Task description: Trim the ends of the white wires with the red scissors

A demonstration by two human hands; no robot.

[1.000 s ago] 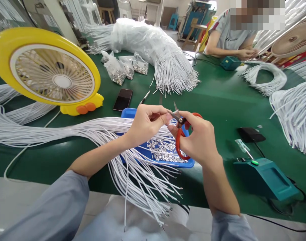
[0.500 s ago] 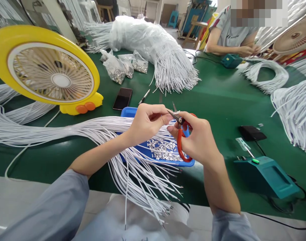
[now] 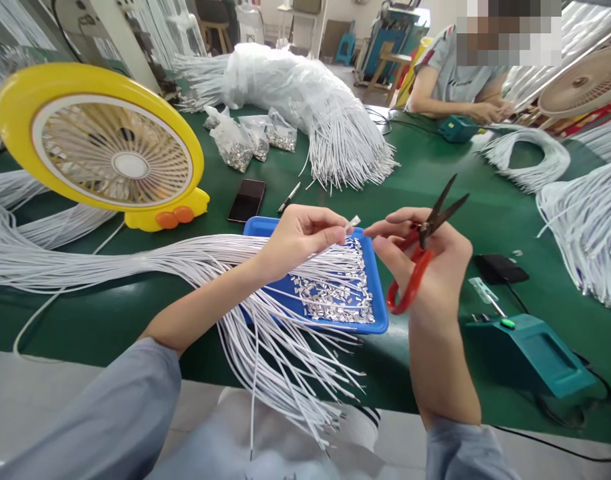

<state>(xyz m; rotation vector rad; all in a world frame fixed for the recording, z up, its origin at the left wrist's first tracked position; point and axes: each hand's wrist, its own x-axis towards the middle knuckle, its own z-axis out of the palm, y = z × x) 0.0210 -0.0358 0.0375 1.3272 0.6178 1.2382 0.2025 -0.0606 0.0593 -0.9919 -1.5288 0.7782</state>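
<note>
Your left hand (image 3: 313,235) pinched a small white-and-silver piece (image 3: 354,221) near the blue rectangular tray (image 3: 383,307); your right hand (image 3: 443,250) held red-handled metal scissors (image 3: 424,231), thumb and forefinger apart. Angling the open blades away seemed best.

Right hand (image 3: 439,270) has moved the scissors (image 3: 425,234) rightward.

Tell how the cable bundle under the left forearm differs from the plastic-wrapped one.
The near bundle looks unwrapped; the far bundle is partly wrapped in plastic. Some near bundle ends reach past the table edge; the far bundle's ends rest on the table. Both are white.
</note>
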